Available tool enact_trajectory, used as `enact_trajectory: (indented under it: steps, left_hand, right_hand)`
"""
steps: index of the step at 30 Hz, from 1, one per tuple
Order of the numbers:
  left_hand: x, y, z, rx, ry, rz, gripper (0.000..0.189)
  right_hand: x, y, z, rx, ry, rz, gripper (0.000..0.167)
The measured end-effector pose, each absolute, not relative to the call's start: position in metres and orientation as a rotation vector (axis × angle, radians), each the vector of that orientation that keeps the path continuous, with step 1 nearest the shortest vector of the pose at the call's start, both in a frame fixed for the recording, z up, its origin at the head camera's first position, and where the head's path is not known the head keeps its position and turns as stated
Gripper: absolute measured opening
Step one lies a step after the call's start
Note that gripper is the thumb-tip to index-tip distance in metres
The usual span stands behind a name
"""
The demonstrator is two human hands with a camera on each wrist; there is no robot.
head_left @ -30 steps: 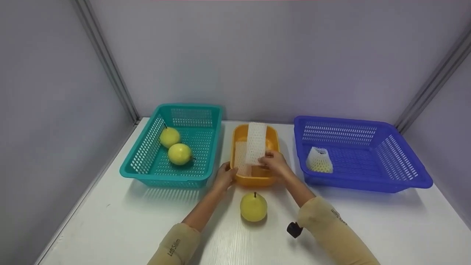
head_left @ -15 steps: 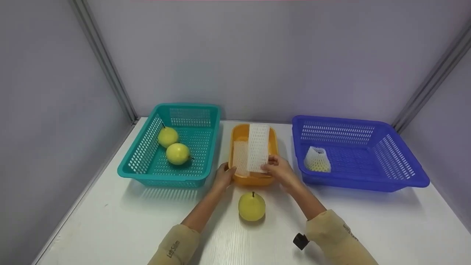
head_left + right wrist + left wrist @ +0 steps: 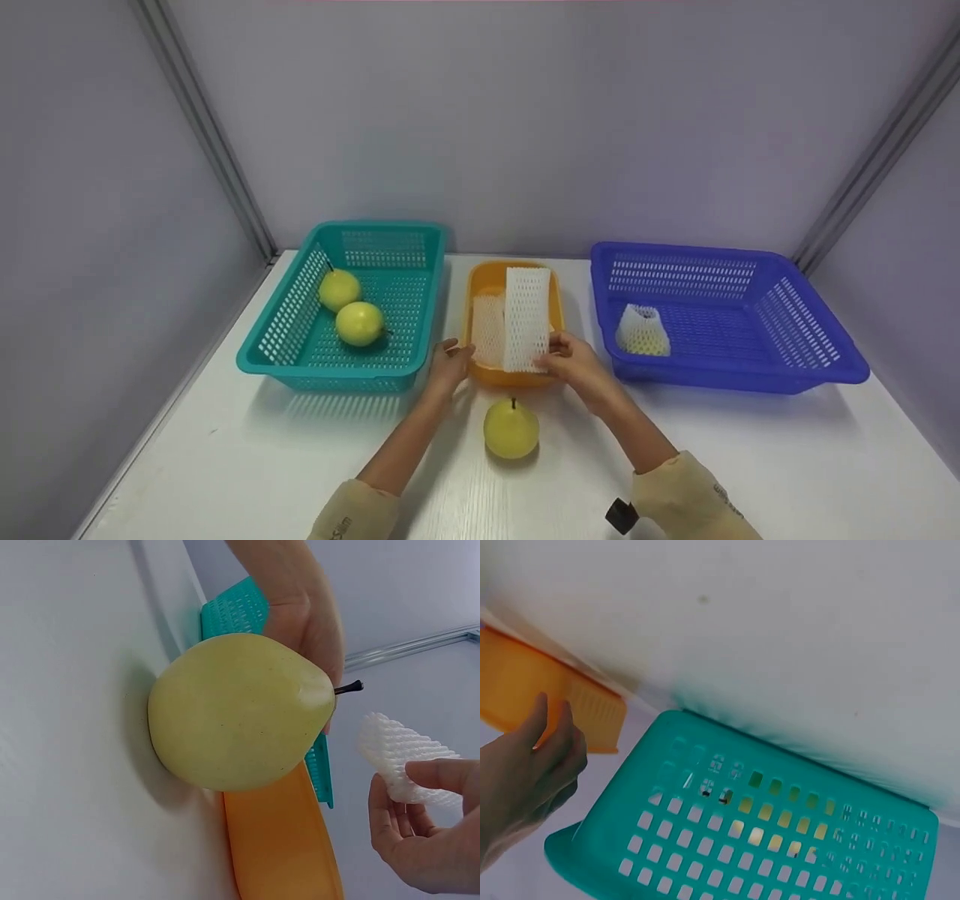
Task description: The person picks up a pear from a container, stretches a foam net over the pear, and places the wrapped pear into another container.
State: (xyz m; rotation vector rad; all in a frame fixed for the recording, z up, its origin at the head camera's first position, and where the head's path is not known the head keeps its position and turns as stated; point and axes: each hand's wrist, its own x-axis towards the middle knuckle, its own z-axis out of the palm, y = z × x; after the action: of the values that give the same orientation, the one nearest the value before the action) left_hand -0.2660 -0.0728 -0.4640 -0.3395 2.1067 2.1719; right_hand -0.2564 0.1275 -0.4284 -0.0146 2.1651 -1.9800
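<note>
My right hand [image 3: 579, 367] pinches a white foam net sleeve [image 3: 526, 319] by its near right edge, above the orange basket [image 3: 517, 379]. In the right wrist view the thumb lies over the sleeve [image 3: 405, 754] with the fingers beneath. At the basket's left wall is my left hand [image 3: 448, 369], its fingertips close to the rim and nothing held. The left wrist view shows this hand [image 3: 540, 765] with loosely extended fingers beside the orange wall. Another foam net [image 3: 489, 330] lies inside the basket. A yellow pear [image 3: 511, 429] stands upright on the table in front, stem up.
On the left a teal basket [image 3: 259, 360] holds two yellow pears [image 3: 360, 324]. To the right stands a blue basket [image 3: 750, 373] with a netted pear [image 3: 643, 334] in it. A small black object [image 3: 622, 516] shows beside the right sleeve. Grey walls [image 3: 480, 127] enclose the white table.
My right hand has drawn the foam net sleeve toward me, from the basket's far side to over its near rim. The left hand stays by the left wall, its fingers loosened slightly.
</note>
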Motion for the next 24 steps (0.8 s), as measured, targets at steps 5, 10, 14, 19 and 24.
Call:
enact_trajectory:
  steps: [5, 10, 14, 19, 24]
  left_hand:
    - [-0.238, -0.078, -0.431, -0.334, 2.038, 2.156, 0.047]
    - [-0.239, -0.088, -0.435, -0.106, 2.015, 2.099, 0.037]
    - [-0.230, -0.089, -0.425, 0.156, 2.054, 1.939, 0.044]
    - [-0.223, -0.085, -0.417, 0.348, 2.140, 1.719, 0.049]
    - [-0.219, -0.080, -0.413, 0.417, 2.121, 1.681, 0.051]
  right_hand:
    - [-0.251, 0.129, -0.426, -0.029, 2.185, -1.952, 0.037]
    - [-0.246, 0.132, -0.423, -0.090, 2.172, -1.986, 0.037]
    - [-0.241, 0.132, -0.419, -0.151, 2.157, -2.014, 0.038]
    - [-0.237, 0.133, -0.416, -0.192, 2.163, -1.994, 0.041]
    - [-0.232, 0.133, -0.412, -0.275, 2.167, -1.976, 0.047]
